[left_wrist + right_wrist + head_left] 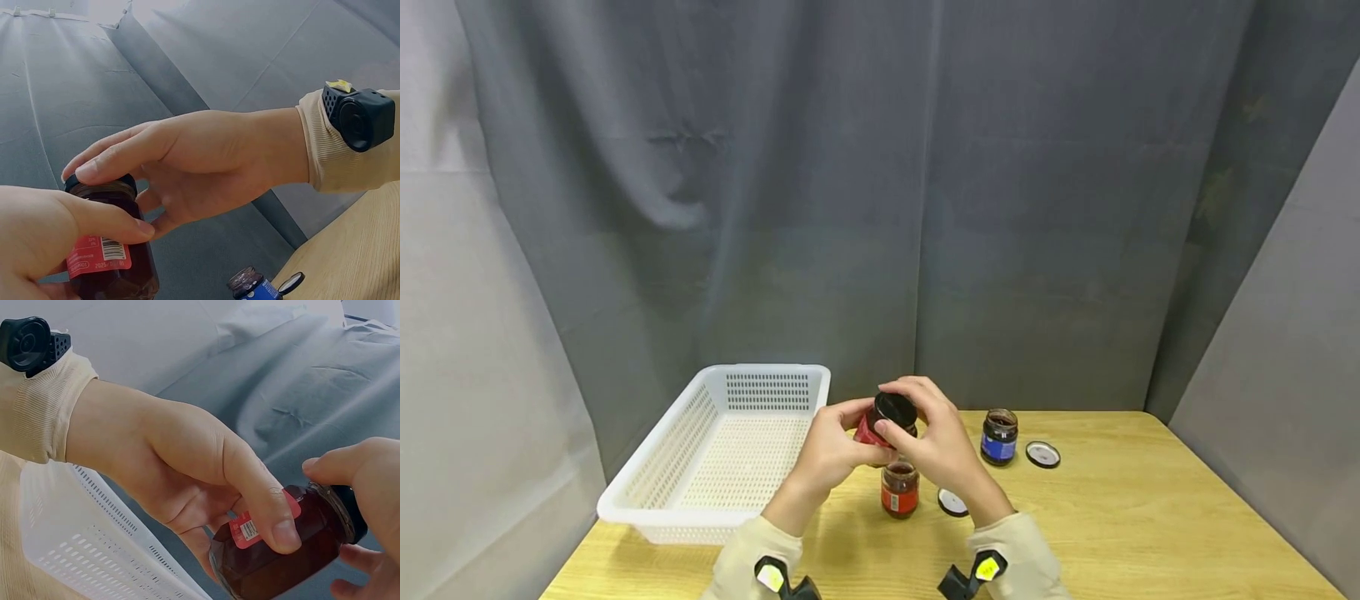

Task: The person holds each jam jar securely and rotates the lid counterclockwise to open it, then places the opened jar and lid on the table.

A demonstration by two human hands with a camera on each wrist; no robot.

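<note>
My left hand (833, 448) grips a glass jar of dark contents (294, 550) by its body, thumb across the red label (100, 257). The jar is raised over the table and tilted. Its black lid (897, 407) is on the mouth, and my right hand (938, 437) holds that lid at the rim between thumb and fingers. Below the hands, an uncapped jar with an orange-red label (900, 492) stands on the table. Next to it a lid (952, 502) lies with its white inside up, partly covered by my right wrist.
A white perforated plastic basket (658, 446) occupies the left of the wooden table (1135, 508). To the right stands an uncapped jar with a blue label (998, 448), beside an upturned lid (1043, 454). Grey curtain (1037, 208) hangs behind the table.
</note>
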